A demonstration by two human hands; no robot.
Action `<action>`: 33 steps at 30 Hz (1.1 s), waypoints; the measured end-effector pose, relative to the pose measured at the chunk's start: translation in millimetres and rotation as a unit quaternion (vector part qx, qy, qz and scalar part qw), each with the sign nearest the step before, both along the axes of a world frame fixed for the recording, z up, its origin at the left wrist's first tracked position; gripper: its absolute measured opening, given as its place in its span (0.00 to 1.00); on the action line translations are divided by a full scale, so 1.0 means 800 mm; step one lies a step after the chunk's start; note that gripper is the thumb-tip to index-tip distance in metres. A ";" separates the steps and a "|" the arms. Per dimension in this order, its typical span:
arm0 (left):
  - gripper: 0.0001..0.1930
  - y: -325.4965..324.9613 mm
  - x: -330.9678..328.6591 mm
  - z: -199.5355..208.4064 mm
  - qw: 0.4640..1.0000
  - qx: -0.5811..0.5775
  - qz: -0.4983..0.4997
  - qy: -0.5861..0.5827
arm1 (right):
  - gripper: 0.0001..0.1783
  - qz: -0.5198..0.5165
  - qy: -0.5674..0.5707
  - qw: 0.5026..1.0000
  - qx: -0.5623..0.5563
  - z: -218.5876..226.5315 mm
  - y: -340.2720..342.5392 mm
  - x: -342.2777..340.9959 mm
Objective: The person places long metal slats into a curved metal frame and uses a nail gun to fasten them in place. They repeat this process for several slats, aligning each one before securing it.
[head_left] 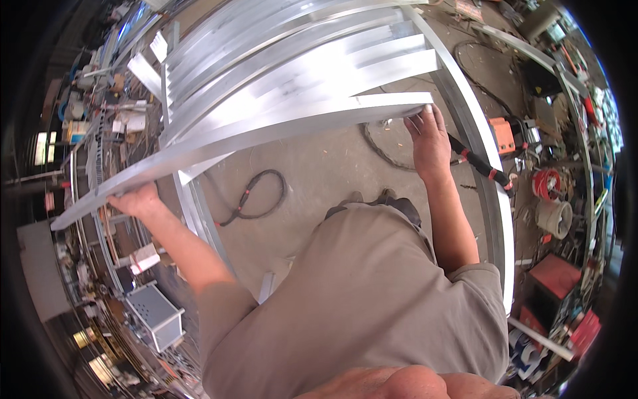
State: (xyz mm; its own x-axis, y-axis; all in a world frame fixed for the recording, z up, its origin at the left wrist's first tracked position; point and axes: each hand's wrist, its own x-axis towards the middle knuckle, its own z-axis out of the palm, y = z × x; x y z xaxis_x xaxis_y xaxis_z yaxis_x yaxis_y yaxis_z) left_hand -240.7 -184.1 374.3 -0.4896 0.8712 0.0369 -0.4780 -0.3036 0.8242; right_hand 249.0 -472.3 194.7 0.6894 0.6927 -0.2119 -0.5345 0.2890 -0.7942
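A long, flat silvery metal slat stretches across in front of me, raised above the open part of a metal frame. My left hand is closed around it toward its left end, the fingers partly hidden behind the slat. At the slat's right end my right hand grips it, with fingertips at the lower edge. Beyond it, several similar slats are set side by side between the frame's two side rails. The slat's left end reaches past the left rail.
A dark cable loops on the concrete floor inside the frame. To the right sit an orange machine, a red bucket and a pale bucket. A grey metal box stands at lower left, near cluttered tools and parts.
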 end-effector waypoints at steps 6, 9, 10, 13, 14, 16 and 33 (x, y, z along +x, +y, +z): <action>0.48 -0.052 0.067 0.002 0.998 0.014 -0.062 0.015 | 0.25 0.057 -0.094 0.993 -0.049 -0.057 -0.017 0.059; 0.41 -0.065 0.092 -0.002 0.998 0.027 -0.060 0.002 | 0.31 0.055 -0.069 0.991 -0.105 -0.089 -0.030 0.081; 0.39 -0.069 0.099 0.000 0.998 0.025 -0.054 0.022 | 0.31 0.083 -0.109 0.982 -0.130 -0.097 -0.034 0.089; 0.33 -0.085 0.120 0.005 0.997 0.028 -0.066 -0.031 | 0.33 0.098 -0.061 0.981 -0.155 -0.120 -0.040 0.103; 0.31 -0.091 0.129 0.006 0.997 0.017 -0.057 -0.044 | 0.34 0.089 -0.037 0.980 -0.177 -0.125 -0.043 0.106; 0.28 -0.106 0.147 0.004 0.998 0.031 -0.059 -0.016 | 0.34 0.081 0.006 0.976 -0.203 -0.134 -0.046 0.113; 0.26 -0.176 0.256 0.022 0.982 0.097 -0.033 0.157 | 0.24 0.189 -0.040 0.920 -0.342 -0.252 -0.070 0.120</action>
